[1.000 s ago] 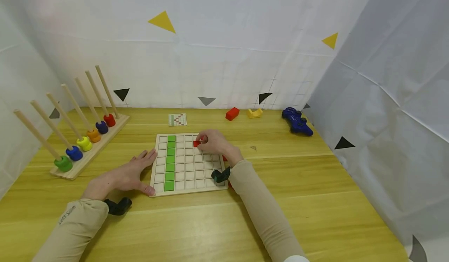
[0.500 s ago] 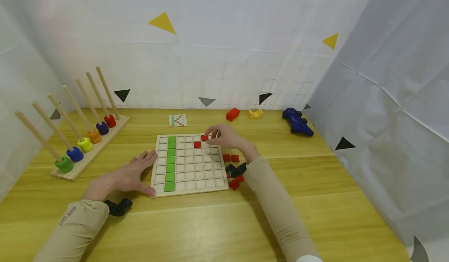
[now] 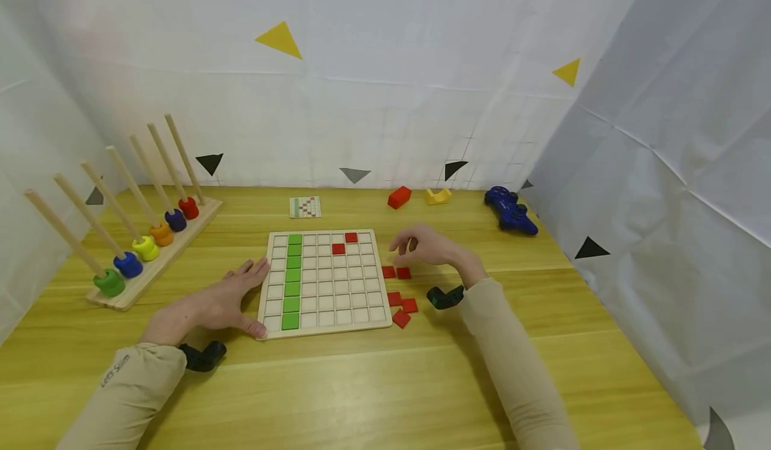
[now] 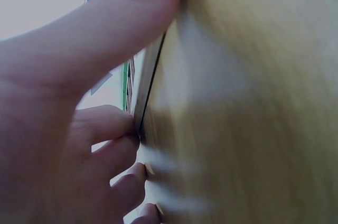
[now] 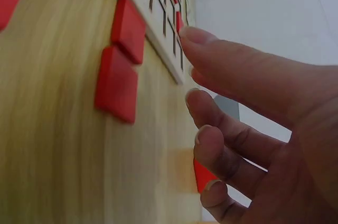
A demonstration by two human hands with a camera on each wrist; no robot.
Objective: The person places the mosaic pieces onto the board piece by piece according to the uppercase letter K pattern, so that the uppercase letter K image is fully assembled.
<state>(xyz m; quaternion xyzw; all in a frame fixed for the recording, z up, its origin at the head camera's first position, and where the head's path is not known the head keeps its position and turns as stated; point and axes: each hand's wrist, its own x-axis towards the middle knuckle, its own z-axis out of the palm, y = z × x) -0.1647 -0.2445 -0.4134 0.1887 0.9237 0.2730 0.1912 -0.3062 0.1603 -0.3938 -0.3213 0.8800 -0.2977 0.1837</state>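
A wooden grid board [image 3: 325, 276] lies on the table with one column of green tiles [image 3: 292, 274]. Two red tiles [image 3: 338, 248] sit diagonally in cells near its far right corner. My left hand [image 3: 219, 299] rests at the board's left edge, thumb at the near corner and fingertips along the side. To the right of the board hovers my right hand [image 3: 429, 246], fingers loosely bent and holding nothing. Just below it lie two loose red tiles [image 5: 117, 84], side by side. Several more red tiles [image 3: 401, 317] lie closer to me, beside the board's right edge.
At left stands a wooden peg rack [image 3: 165, 252] with coloured rings. Behind the board lies a small pattern card [image 3: 305, 207]. Further right are a red block [image 3: 399, 197], a yellow curved block [image 3: 438, 196] and a blue game controller [image 3: 510, 209]. White sheeting [image 3: 385, 102] encloses the table.
My right hand has let go of a red tile in the far row and moved right, off the board, uncovering both placed red tiles and the loose ones. The left hand stays put.
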